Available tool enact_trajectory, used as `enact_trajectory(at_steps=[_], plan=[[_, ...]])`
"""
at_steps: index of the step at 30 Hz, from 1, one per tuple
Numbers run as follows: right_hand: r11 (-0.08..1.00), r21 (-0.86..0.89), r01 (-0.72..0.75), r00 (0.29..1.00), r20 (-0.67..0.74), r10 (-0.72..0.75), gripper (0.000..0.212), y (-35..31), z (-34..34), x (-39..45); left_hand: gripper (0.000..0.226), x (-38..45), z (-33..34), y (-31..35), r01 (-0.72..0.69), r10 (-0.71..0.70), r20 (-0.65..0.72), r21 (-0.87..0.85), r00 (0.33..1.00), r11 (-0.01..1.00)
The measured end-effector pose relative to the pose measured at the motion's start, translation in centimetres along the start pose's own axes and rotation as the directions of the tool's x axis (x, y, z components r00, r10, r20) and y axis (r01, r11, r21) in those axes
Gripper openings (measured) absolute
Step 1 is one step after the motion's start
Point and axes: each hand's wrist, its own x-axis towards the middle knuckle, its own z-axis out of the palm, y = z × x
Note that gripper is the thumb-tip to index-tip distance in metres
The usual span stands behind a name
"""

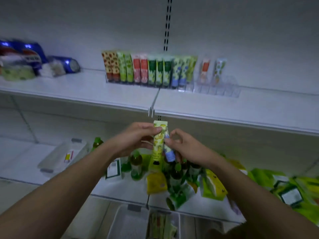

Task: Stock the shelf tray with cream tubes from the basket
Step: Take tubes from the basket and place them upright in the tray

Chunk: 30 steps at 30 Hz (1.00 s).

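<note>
The yellow tube (158, 144) stood upright in mid-air below the front edge of the upper shelf (224, 107), cap down, pinched near its top by the left hand (136, 138). Just beside it, touching or nearly so, the blue tube (168, 150) was gripped by the right hand (183, 145), its fingers curled round the lower body. Both tubes were well short of the tray (224, 91), which sat toward the back of that shelf.

The tray's left end was packed with upright tubes (151, 71); toward its right end only two tubes stood, with open slots around them. The likeliest trouble was there. The slots were clear plastic and hard to read in the dim light, so a tube could catch a divider or land in a slot already taken. A tube lowered crooked might lean on a neighbour and tip the row.

The two tubes being so close was a second risk: while they were sorted between the hands a fingertip pinch could slip. A dropped tube would fall among the green bottles (136, 163) and packets (212, 185) on the lower shelf, perhaps knocking one over.

The basket (131, 221) showed at the bottom edge, with more stock in it; how much was unclear. Blurred blue packs (31, 56) lay at the left end of the upper shelf, well apart from the tray.
</note>
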Motion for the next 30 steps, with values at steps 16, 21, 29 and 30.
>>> enact_trajectory(at_steps=[16, 21, 29, 30], plan=[[0.943, -0.043, 0.330, 0.817, -0.487, -0.308, 0.019, -15.8, -6.8, 0.1, 0.025, 2.0, 2.6, 17.8, -0.350, 0.374, -0.083, 0.220, 0.924, 0.911], [0.968, -0.008, 0.252, 0.867, -0.442, -0.230, 0.021, -16.4, -10.3, 1.5, 0.027, 4.7, 3.3, 19.0, -0.307, 0.339, -0.070, 0.283, 0.938, 0.909], [0.978, -0.100, 0.182, 0.851, -0.482, -0.208, 0.026, -14.9, -16.3, 4.2, 0.011, 11.4, 2.6, 20.4, -0.314, 0.434, -0.216, 0.430, 0.875, 0.847], [0.979, -0.108, 0.172, 0.852, -0.483, -0.203, 0.027, -14.5, -17.0, 4.6, 0.016, 12.2, 2.6, 20.3, -0.311, 0.435, -0.213, 0.443, 0.875, 0.841]])
